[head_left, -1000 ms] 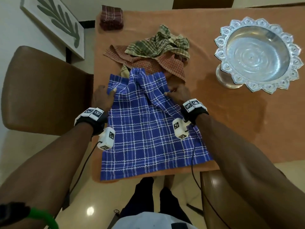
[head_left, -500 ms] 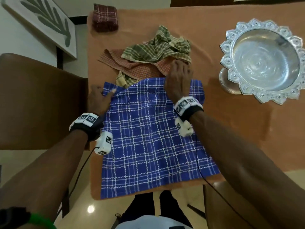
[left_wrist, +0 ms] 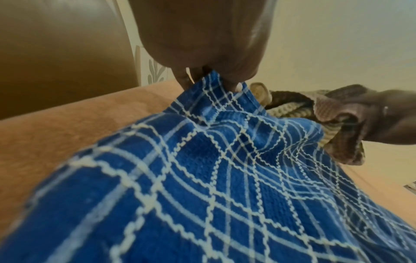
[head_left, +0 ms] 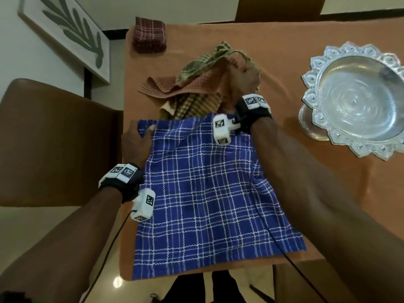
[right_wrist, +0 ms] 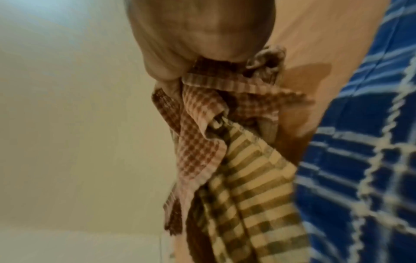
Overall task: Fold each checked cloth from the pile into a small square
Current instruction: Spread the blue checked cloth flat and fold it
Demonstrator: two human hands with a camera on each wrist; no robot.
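The blue cloth (head_left: 209,193) lies spread flat on the orange-covered table (head_left: 306,62), its near edge hanging just over the table's near edge. The left hand (head_left: 136,143) pinches the blue cloth's far left corner between thumb and fingers; the left wrist view shows that corner lifted slightly into a peak. Just beyond the blue cloth's far edge sits the pile (head_left: 196,84) of crumpled checked cloths, brown-red and olive-yellow. The right hand (head_left: 244,80) is at the pile's right side, fingers curled round a bunch of both cloths; the right wrist view shows them gathered and hanging from the grip. A folded maroon cloth (head_left: 149,35) sits beyond the pile, at the table's far left corner. A silver bowl (head_left: 358,99) stands well to the right of the blue cloth. A brown chair (head_left: 54,138) is left of the table.
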